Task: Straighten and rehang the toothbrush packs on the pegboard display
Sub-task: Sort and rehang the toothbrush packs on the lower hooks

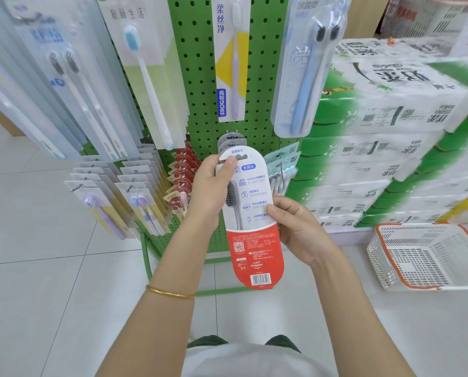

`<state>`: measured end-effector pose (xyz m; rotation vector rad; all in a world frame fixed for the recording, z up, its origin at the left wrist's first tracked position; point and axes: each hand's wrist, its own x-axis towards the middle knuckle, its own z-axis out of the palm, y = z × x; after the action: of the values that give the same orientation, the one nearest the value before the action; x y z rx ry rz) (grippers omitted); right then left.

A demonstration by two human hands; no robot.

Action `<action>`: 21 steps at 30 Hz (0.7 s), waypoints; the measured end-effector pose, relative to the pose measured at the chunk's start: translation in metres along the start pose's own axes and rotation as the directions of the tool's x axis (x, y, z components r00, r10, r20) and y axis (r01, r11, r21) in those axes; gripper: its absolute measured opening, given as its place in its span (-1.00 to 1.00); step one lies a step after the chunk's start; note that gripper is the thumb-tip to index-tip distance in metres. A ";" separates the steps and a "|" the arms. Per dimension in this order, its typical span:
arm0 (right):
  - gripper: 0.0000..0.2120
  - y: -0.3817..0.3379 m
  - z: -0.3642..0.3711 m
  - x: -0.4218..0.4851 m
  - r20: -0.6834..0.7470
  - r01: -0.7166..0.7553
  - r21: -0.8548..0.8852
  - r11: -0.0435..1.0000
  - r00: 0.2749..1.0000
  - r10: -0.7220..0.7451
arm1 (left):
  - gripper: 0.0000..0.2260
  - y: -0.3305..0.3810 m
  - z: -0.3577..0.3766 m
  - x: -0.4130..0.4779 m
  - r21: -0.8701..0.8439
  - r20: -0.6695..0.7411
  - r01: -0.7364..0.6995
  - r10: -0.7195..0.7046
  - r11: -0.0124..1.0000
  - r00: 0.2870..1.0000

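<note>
So that its hang hole can be aimed, my left grip pinches the top of the long grey-and-red card toothbrush pack, right grip pinching its side, before the green perforated pegboard.

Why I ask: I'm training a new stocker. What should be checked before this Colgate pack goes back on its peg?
1. Firm hold: ok. The left hand pinches the top of the Colgate pack; the right hand grips its right edge.
2. Hang hole uncovered: ok, the thumb lies beside it.
3. Front outward: probably not ok; the barcode side faces the person.
4. Pack upright: not ok, its top tilts left.
5. Hole level with the hanging packs: not ok; the held pack sits in front of and below them.
6. Room for one more there: cannot tell.
</note>
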<state>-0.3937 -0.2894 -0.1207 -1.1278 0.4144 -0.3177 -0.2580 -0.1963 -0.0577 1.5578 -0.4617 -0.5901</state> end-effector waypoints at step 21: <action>-0.02 0.045 0.003 0.020 -0.208 -0.177 -0.148 0.973 0.967 0.144 | -0.79 -0.019 -0.032 0.009 0.059 -0.079 0.052 -0.047 0.997 0.996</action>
<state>-0.3728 -0.2780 -0.1645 -1.2208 0.7138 -0.2549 -0.2320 -0.1752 -0.0766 1.6487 -0.3861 -0.5557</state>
